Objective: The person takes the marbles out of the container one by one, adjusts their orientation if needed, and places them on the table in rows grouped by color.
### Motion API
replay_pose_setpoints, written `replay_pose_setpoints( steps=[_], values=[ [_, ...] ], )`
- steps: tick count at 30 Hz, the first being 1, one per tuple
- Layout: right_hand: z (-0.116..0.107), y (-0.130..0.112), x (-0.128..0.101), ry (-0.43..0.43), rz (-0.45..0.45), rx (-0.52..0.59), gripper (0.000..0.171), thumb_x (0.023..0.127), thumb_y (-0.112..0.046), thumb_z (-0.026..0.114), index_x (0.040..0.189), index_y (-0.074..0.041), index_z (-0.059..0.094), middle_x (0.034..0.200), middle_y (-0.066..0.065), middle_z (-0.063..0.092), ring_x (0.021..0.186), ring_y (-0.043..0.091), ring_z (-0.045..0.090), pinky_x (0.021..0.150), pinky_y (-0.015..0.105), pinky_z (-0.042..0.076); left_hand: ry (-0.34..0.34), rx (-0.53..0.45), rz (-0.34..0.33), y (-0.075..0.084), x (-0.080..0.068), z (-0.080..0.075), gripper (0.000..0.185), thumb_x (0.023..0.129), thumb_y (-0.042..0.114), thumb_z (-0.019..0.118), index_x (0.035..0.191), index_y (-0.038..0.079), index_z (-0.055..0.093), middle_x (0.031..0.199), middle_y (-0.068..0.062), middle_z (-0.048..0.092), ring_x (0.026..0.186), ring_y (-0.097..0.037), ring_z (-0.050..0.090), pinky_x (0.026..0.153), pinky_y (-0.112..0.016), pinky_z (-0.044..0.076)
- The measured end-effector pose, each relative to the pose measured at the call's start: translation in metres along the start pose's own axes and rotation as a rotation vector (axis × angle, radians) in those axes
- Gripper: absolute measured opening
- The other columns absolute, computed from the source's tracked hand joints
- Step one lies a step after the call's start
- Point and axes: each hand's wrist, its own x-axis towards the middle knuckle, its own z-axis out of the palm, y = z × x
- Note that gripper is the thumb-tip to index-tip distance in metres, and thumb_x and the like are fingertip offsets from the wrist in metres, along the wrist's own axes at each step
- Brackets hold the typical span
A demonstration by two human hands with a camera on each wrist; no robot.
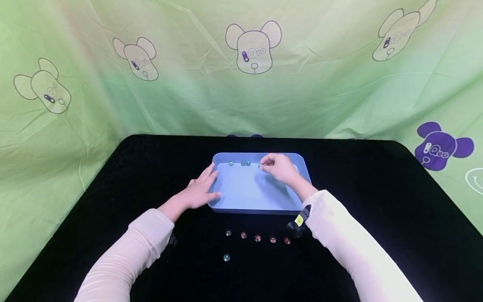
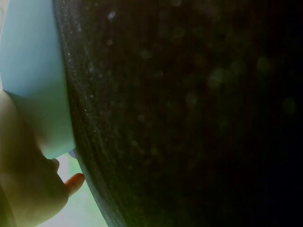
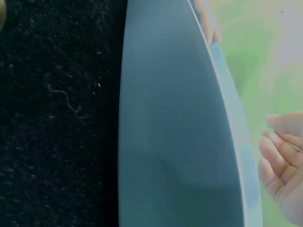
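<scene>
- Head view: nearest to me lies one bluish marble (image 1: pixel 226 257) alone on the black cloth (image 1: pixel 377 218). Just behind it a row of marbles (image 1: pixel 258 238) runs in front of the blue tray (image 1: pixel 241 193).
- My left hand (image 1: pixel 200 191) lies with straight fingers against the tray's left wall and holds nothing.
- My right hand (image 1: pixel 278 167) is over the far side of the tray, and its fingertips pinch a small marble (image 1: pixel 260 166). Three more marbles (image 1: pixel 243 163) sit along the far wall inside the tray.
- The yellow tag (image 1: pixel 299 219) at my right wrist has writing too small to read. The bear prints on the green curtain (image 1: pixel 75 126) carry letters that look like "Qee".
- Left wrist view: my left hand (image 2: pixel 28 189) touches the pale blue tray wall (image 2: pixel 33 75); the rest is dark cloth.
- Right wrist view: the tray's outer wall (image 3: pixel 175 142) fills the middle; my curled fingers (image 3: pixel 284 156) show at the right edge, and the marble is hidden here.
</scene>
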Motion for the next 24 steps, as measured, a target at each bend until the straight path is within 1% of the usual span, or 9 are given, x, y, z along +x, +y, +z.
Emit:
replay_pose_setpoints(
  steps=[5, 12, 19, 24],
  values=[
    [0.001, -0.007, -0.007, -0.017, 0.001, 0.021, 0.016, 0.079, -0.010, 0.061, 0.092, -0.001, 0.062, 0.085, 0.009, 0.061, 0.078, 0.019, 0.055, 0.065, 0.028, 0.042, -0.003, -0.002, -0.002, 0.000, 0.000, 0.000, 0.071, 0.086, 0.039, 0.047, 0.138, 0.005, 0.014, 0.144, -0.006, -0.008, 0.129, -0.024, -0.002, 0.093, -0.051, 0.016],
    [0.004, -0.013, -0.014, -0.023, -0.052, 0.030, 0.014, 0.078, -0.011, 0.061, 0.089, -0.002, 0.062, 0.082, 0.006, 0.061, 0.074, 0.017, 0.054, 0.064, 0.028, 0.041, -0.008, 0.001, -0.003, 0.000, 0.001, 0.001, 0.071, 0.086, 0.040, 0.046, 0.138, 0.005, 0.014, 0.143, -0.006, -0.009, 0.129, -0.023, -0.002, 0.093, -0.051, 0.016],
    [0.003, -0.017, -0.025, -0.035, -0.066, 0.049, 0.014, 0.078, -0.013, 0.061, 0.090, -0.004, 0.062, 0.081, 0.005, 0.061, 0.075, 0.017, 0.055, 0.064, 0.029, 0.042, -0.007, -0.007, 0.000, 0.001, 0.000, 0.001, 0.071, 0.086, 0.039, 0.047, 0.138, 0.004, 0.014, 0.144, -0.006, -0.009, 0.129, -0.024, -0.002, 0.093, -0.052, 0.015],
    [0.005, -0.024, -0.037, -0.043, -0.118, 0.068, 0.014, 0.078, -0.012, 0.061, 0.089, -0.003, 0.062, 0.080, 0.004, 0.061, 0.074, 0.017, 0.055, 0.065, 0.029, 0.042, -0.004, -0.002, -0.006, 0.000, 0.000, 0.000, 0.070, 0.086, 0.039, 0.047, 0.138, 0.005, 0.015, 0.144, -0.006, -0.008, 0.129, -0.024, -0.002, 0.093, -0.051, 0.015]
  ],
)
